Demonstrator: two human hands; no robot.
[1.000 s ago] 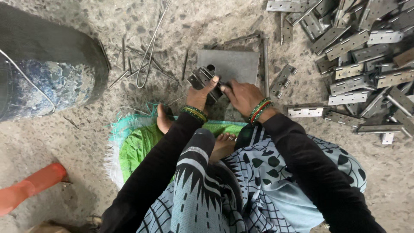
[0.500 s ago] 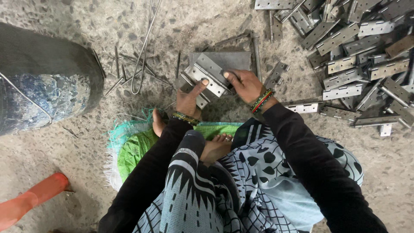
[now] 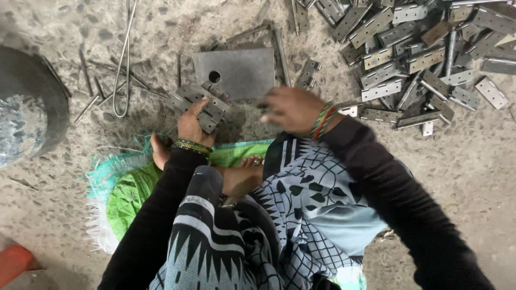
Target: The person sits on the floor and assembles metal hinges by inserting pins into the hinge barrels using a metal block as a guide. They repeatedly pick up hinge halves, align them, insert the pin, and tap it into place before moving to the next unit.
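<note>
Rough concrete floor (image 3: 473, 177), gritty and speckled, and the person is sitting right on it with a green mat (image 3: 129, 198) under bare feet. Patterned cloth and black sleeves fill the near part of the view.

Just past the feet, the left hand (image 3: 192, 124) is clamped on a hinge (image 3: 201, 104), fingers wrapped under it and thumb up along its edge, so it's held flat just above the floor. The right hand (image 3: 293, 109) is blurred, hovering beside the plate with fingers curled loosely; can't tell if there's anything in it.

Behind the hands lies a flat grey plate (image 3: 239, 72) with a round hole in it, the hinge touching its near left corner. Thin rods (image 3: 121, 70) lie scattered to the left. Far right is a big pile of hinges (image 3: 414, 48), all loose on the floor.

Only container is the dark tub (image 3: 29, 115) at the left edge; there's something pale inside but I can't make out what.

Compared with half a second back: both hands were together on the hinge, now the right one has come off and swung out to the right.
</note>
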